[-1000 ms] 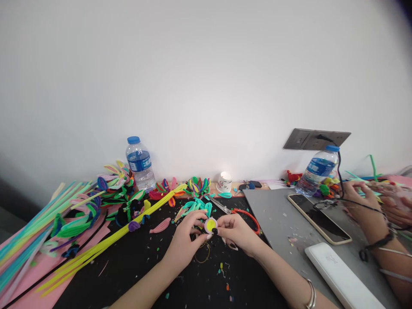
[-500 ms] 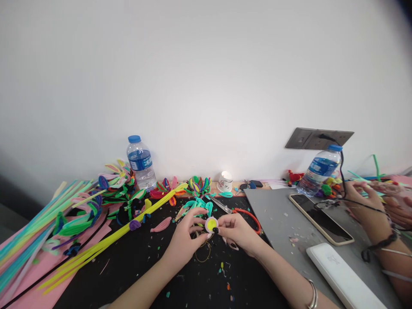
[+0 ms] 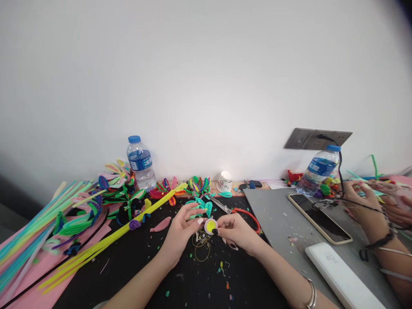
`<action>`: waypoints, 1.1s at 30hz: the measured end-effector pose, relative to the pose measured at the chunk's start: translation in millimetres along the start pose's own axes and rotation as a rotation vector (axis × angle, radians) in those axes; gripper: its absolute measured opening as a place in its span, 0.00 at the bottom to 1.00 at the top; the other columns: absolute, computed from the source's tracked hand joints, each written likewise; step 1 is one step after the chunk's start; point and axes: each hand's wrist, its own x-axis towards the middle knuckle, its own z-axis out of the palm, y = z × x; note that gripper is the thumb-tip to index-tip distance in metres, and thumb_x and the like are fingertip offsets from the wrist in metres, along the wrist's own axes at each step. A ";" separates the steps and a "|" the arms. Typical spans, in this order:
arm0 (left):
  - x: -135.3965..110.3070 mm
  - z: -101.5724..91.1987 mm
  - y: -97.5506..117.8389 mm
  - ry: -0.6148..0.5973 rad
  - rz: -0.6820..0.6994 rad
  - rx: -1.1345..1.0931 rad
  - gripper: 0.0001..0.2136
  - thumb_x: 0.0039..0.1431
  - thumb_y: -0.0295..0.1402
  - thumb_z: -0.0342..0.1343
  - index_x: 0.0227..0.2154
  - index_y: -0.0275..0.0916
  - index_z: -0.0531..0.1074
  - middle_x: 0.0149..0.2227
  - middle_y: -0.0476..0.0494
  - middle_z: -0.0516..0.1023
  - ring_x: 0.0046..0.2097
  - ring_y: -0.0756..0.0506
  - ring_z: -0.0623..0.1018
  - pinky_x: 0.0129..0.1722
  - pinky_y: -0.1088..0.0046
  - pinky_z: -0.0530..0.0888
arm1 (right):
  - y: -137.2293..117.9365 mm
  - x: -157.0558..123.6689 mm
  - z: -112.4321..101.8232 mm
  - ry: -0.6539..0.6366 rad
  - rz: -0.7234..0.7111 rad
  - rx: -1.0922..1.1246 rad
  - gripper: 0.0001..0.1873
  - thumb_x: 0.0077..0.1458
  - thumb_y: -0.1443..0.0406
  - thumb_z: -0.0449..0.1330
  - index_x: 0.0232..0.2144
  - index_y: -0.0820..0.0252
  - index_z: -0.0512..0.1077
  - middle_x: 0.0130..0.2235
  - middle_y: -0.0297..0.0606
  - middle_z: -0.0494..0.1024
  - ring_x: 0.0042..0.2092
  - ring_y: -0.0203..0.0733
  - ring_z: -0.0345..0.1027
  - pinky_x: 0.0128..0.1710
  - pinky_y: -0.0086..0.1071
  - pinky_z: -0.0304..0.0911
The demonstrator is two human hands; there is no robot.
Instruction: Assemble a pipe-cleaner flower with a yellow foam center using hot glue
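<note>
My right hand (image 3: 236, 231) pinches a small round disc (image 3: 210, 226) with a bright yellow centre and a pale pink rim. Just left of the disc, my left hand (image 3: 183, 227) has its thumb apart from its curled fingers. The left fingertips overlap a bunch of teal fuzzy petals (image 3: 208, 207), and I cannot see that they grip them. Beneath the hands, thin gold wire loops (image 3: 202, 251) lie on the black mat (image 3: 154, 274). Scissors with orange-red handles (image 3: 254, 219) rest behind my right hand. A pink fuzzy petal (image 3: 161, 225) lies left of my left hand.
Yellow pipe cleaners (image 3: 109, 240) and a multicoloured bundle (image 3: 35, 231) lie left. Water bottles stand left (image 3: 140, 165) and right (image 3: 318, 169); a paper cup (image 3: 224, 182) is near the wall. Rightward are a phone (image 3: 318, 219), a white case (image 3: 341, 274) and another person's hand (image 3: 362, 201).
My left thumb has come off the disc's edge and moved up and left, closer to the teal petals. The disc stays in my right hand, almost unmoved.
</note>
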 end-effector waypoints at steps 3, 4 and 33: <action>-0.9 1.4 2.2 0.035 -0.026 -0.037 0.21 0.47 0.36 0.66 0.44 0.40 0.68 0.42 0.42 0.77 0.41 0.43 0.80 0.46 0.62 0.75 | 0.4 0.3 0.6 -0.015 0.000 -0.013 0.11 0.45 0.59 0.65 0.26 0.63 0.74 0.14 0.25 0.66 0.13 0.26 0.49 0.11 0.22 0.45; -1.1 1.9 2.8 0.043 -0.032 -0.046 0.21 0.46 0.35 0.66 0.44 0.40 0.68 0.41 0.42 0.77 0.41 0.43 0.80 0.45 0.63 0.75 | 0.8 0.5 0.7 -0.022 -0.003 -0.014 0.11 0.45 0.60 0.65 0.26 0.63 0.74 0.14 0.25 0.66 0.13 0.26 0.49 0.11 0.22 0.45; 2.8 -9.0 2.9 0.099 -0.010 -0.160 0.15 0.51 0.31 0.63 0.43 0.39 0.70 0.44 0.42 0.77 0.41 0.47 0.77 0.44 0.68 0.74 | -0.4 1.8 -6.1 0.004 -0.020 -0.025 0.09 0.45 0.60 0.64 0.25 0.61 0.72 0.15 0.26 0.68 0.13 0.27 0.50 0.11 0.22 0.45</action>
